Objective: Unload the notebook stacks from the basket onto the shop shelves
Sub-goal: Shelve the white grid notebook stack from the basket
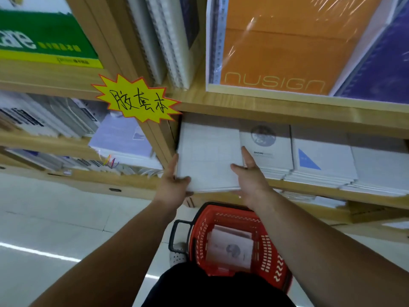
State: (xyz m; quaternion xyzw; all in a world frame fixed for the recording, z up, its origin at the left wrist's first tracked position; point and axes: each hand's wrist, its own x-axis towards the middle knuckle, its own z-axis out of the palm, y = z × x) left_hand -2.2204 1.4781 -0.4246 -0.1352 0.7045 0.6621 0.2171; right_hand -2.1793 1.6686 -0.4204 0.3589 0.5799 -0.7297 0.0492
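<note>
A white notebook stack (209, 156) lies half on the wooden shelf (309, 189), its near edge sticking out over the front. My left hand (173, 185) grips its left near corner, thumb on top. My right hand (251, 176) holds the right edge, thumb on top and fingers stretched along the side. Below on the floor stands the red basket (269, 247) with a black handle. More notebooks (230, 249) with a round grey picture on the cover lie inside it.
Other notebook piles (321, 160) fill the same shelf to the right. A yellow starburst sign (136, 99) hangs on the shelf post. Orange and purple notebooks (276, 45) stand on the shelf above. Pale floor tiles (55, 229) spread to the left.
</note>
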